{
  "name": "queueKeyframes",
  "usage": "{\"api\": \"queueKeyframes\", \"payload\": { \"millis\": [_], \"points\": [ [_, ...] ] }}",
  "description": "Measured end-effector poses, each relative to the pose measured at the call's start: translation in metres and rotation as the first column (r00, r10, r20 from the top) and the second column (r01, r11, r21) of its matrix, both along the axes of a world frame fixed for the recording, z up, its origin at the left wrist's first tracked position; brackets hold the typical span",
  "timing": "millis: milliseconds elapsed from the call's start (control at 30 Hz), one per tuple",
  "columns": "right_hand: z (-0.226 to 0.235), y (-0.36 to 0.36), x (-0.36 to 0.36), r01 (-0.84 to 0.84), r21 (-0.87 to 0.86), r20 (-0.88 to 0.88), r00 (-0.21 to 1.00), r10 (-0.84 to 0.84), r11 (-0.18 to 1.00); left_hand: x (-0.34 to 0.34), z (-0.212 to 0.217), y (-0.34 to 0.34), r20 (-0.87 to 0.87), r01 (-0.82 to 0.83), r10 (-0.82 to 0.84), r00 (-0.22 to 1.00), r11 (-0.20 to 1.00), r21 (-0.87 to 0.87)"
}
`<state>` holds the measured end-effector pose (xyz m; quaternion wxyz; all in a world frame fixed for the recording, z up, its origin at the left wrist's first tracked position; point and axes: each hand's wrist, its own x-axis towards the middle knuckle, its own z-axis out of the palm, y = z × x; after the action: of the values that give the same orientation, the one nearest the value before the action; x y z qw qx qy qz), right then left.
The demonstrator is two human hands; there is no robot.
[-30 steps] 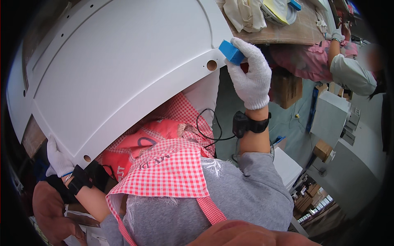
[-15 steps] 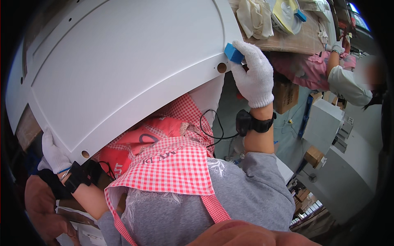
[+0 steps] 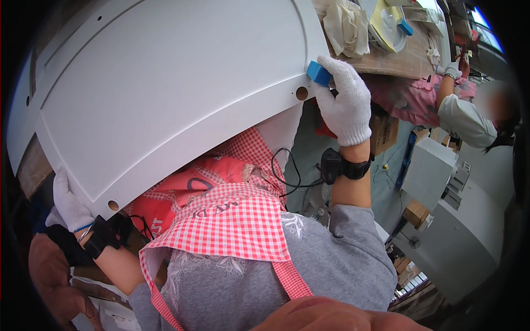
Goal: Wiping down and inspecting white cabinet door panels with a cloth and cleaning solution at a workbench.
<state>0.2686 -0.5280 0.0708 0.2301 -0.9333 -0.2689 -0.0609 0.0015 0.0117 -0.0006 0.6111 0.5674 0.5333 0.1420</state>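
Note:
A white panel door (image 3: 182,94) with a raised frame and round holes near its corners lies in front of me, its near edge by my apron. My right hand (image 3: 349,107), in a white knit glove, pinches a small blue block (image 3: 318,73) between thumb and fingers. The block rests against the panel's right edge, close to the near right corner hole. At the near left corner my gloved left hand (image 3: 70,207) grips the panel's edge; some of its fingers are hidden.
A wrapped work surface (image 3: 395,63) at the far right bears a crumpled cream cloth (image 3: 346,30), a bowl (image 3: 391,27) with yellow material, and another blue block (image 3: 406,27). Beyond it, a person in a pink apron (image 3: 408,99) works. Cardboard boxes (image 3: 383,132) stand below; a cable (image 3: 298,179) hangs beside my apron.
The view has shifted slightly. Both hands stay at the panel's edges, and the blue block remains at the right edge in my right hand.

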Motion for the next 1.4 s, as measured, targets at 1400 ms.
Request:
{"api": "queueKeyframes", "payload": {
  "millis": [1400],
  "points": [
    [0.01, 0.013, 0.017, 0.052, -0.006, -0.007, 0.999, -0.052, 0.999, -0.003, -0.001, -0.001, -0.005, 0.035, -0.035, 0.999, 0.999, 0.015]
  ]
}}
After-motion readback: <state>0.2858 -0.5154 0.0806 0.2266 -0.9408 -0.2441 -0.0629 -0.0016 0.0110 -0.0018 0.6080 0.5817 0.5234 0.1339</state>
